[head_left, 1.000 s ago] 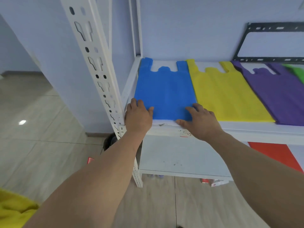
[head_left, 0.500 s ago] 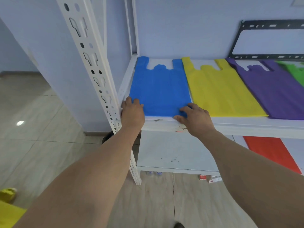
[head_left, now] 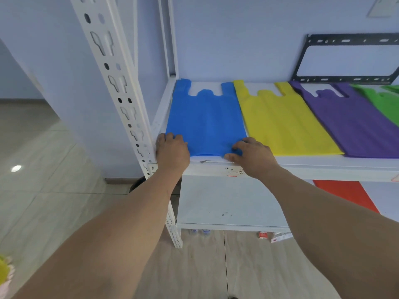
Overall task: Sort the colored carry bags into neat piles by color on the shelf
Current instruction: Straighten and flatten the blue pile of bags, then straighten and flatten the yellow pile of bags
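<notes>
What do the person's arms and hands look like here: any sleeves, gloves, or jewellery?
Both forearms are bare along the whole length in view, with no sleeve edge showing. The left hand and the right hand wear no gloves. No watch, bracelet or band shows at either wrist, and no ring is visible on the fingers that show. No markings or tape appear on either arm.
</notes>
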